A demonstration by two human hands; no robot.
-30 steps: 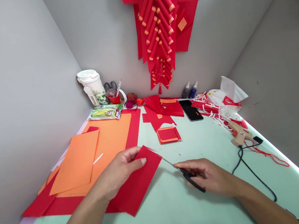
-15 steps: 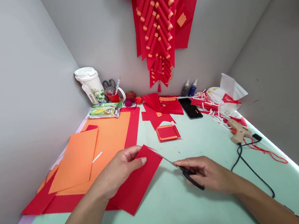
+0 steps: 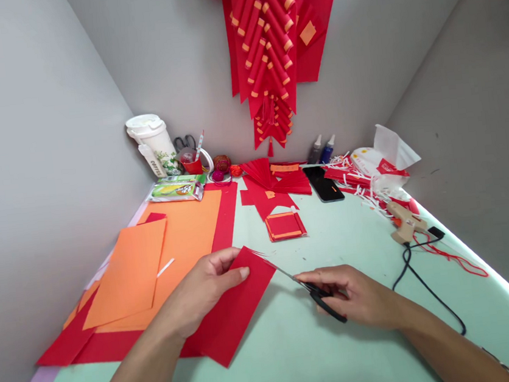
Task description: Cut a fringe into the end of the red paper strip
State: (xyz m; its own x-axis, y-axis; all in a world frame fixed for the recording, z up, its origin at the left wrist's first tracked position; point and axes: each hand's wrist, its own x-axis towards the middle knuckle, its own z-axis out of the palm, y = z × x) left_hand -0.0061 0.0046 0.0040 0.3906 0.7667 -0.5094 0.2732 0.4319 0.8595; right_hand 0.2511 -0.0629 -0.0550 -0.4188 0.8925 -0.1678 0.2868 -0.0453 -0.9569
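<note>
Between thumb and fingers, my left hand (image 3: 221, 280) pinches a red sheet of paper (image 3: 236, 315) near its upper edge. The sheet is tilted, its lower part overlapping other red paper. My right hand (image 3: 349, 296) is closed around the black handles of a pair of scissors (image 3: 319, 297). The blades point up and left and meet the sheet's upper right edge, where thin slivers show. Left of my left hand lie sheets of orange paper (image 3: 125, 270) on larger red sheets. Beyond the hands sits a small red and orange paper rectangle (image 3: 285, 226).
A hot glue gun (image 3: 406, 223) with a black cord lies at right, by red string (image 3: 455, 259). Farther back are a phone (image 3: 323, 184), white paper scraps (image 3: 364, 187), glue bottles (image 3: 327, 149), a white cup (image 3: 157, 142) and a red firecracker decoration (image 3: 266, 48) on the wall.
Hands, scissors and sheet hold almost the same places. Small dark specks on the table near the blade tips look slightly different; otherwise the view has only shifted a little.
</note>
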